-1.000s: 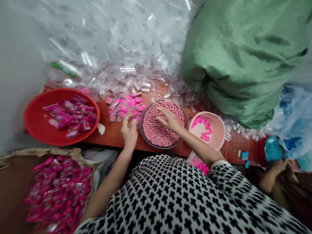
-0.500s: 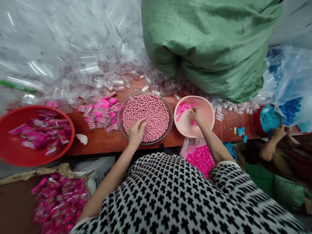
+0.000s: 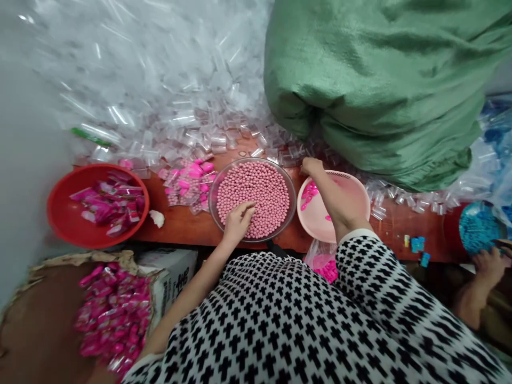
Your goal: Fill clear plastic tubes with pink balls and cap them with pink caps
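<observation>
My left hand point(image 3: 239, 220) is over the pink beads point(image 3: 266, 186) in a clear round bowl point(image 3: 293, 205). Its thumb and fingers are drawn together in a pinch; what they hold, if anything, is too small to make out. Past the far rim of the pale pink bowl point(image 3: 362, 205), my right hand point(image 3: 312, 166) reaches to the edge of the clear plastic tubes point(image 3: 290, 156). Its fingers point away and are mostly hidden. A few bright pink pieces point(image 3: 309, 194) lie in the pale bowl beneath my right forearm.
A red basin point(image 3: 56, 213) of pink packets stands left, near a bag of pink pieces point(image 3: 184, 184). A large green sack point(image 3: 360, 80) bulges over the back right. Below is a carton of pink packets point(image 3: 116, 309). A co-worker's hand point(image 3: 490, 264) is by a bowl of blue pieces point(image 3: 478, 226).
My right hand has moved out of the pale pink bowl, over its far rim to the clear tubes. My left hand stays pinched over the beads. The whole view has shifted.
</observation>
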### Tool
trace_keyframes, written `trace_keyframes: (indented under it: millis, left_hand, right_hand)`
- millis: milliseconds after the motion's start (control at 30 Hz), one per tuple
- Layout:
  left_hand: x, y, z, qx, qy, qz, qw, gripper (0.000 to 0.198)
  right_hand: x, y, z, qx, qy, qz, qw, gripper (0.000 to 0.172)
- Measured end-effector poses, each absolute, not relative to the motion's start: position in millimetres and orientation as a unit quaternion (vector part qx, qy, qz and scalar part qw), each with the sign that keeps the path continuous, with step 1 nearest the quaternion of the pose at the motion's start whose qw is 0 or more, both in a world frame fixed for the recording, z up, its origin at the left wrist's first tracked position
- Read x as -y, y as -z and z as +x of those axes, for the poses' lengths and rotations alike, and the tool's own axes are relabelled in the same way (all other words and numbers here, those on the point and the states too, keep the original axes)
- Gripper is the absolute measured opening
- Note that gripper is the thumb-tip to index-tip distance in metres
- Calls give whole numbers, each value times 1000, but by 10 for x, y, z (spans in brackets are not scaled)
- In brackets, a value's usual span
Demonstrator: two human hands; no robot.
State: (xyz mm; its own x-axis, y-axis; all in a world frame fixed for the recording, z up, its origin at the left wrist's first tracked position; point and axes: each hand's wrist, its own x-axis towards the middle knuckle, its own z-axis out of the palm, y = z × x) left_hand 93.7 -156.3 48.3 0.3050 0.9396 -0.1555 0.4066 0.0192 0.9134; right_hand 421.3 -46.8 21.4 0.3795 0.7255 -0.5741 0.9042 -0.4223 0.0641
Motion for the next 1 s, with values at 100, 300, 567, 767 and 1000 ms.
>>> trace_keyframes:
  millis: [100,300,567,767,1000]
  left_hand:
    - [1496,-443,875,-556,-294,600,494,25]
    - [1391,-320,1073,-541,-338,461,617,40]
    - [1397,-408,1109,-514,-362,325,706,45]
    - [1424,-360,1056,-533,-331,292,722,30]
    - [1398,-273,781,-590,-310,491,561,26]
  right_hand:
    - [456,-257,4236,-517,251,806,142,46]
    - [829,-507,3591,-483,455,695,-276,43]
    - [1244,-688,2823,-678,448,514,-273,37]
    - [1254,-872,2846,-851,288,440,10,39]
    - [1214,-681,2592,-807,170,518,227,34]
